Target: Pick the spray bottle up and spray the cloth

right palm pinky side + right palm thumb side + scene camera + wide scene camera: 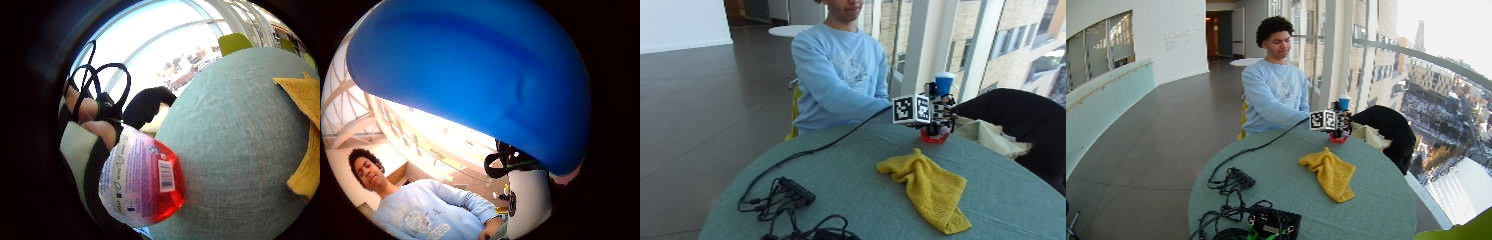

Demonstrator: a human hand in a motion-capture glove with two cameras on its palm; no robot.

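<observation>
My grip (939, 111) wraps the bottle (935, 131), upright at the far edge of the surface (853, 185). The little-finger view alone shows its label and red base; the thumb view, its blue cap. The cloth (927, 187) lies apart, nearer centre.

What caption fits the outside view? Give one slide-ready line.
Gloved right hand grips the spray bottle upright at the table's far side; the yellow cloth lies crumpled nearer the camera.
</observation>
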